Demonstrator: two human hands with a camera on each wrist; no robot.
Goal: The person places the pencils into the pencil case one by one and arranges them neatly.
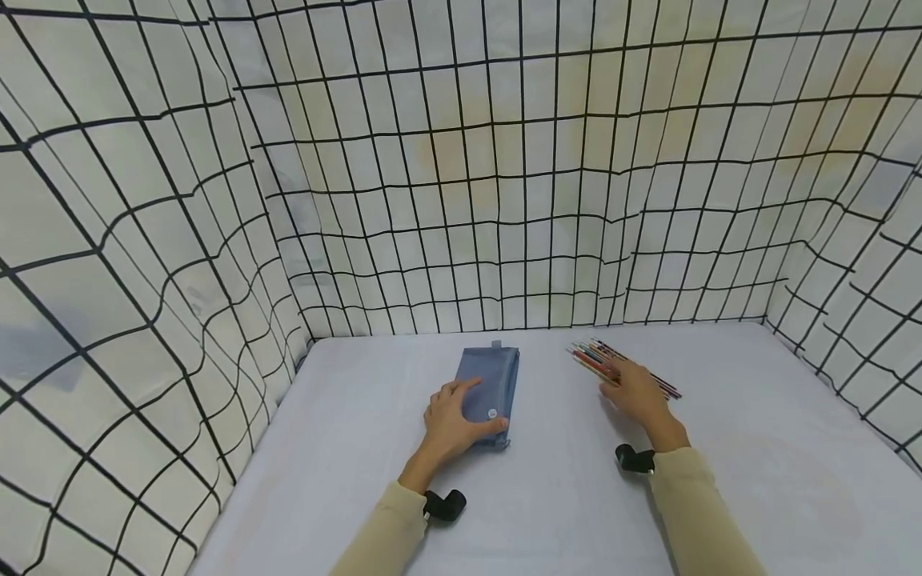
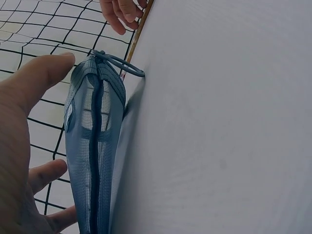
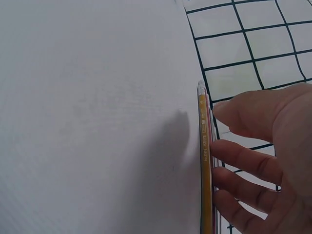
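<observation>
A flat blue zippered pencil case point(image 1: 497, 374) lies left of centre on the white table. My left hand point(image 1: 455, 420) spreads over its near end, thumb at the lower right, fingers along the left side. In the left wrist view the case point(image 2: 105, 165) stands out by its dark zipper, its mesh sides and a loop at one end. To the right, my right hand point(image 1: 637, 392) reaches over a bundle of pencils point(image 1: 591, 354) lying side by side. In the right wrist view its extended fingertips touch the row, where a yellow pencil point(image 3: 205, 170) is nearest the camera.
A white-covered table point(image 1: 562, 488) carries both things. Black wire grid panels point(image 1: 526, 184) backed with pale sheeting rise at the back, left and right edges. A dark camera mount sits on each wrist, the left one point(image 1: 445, 506) close over the table.
</observation>
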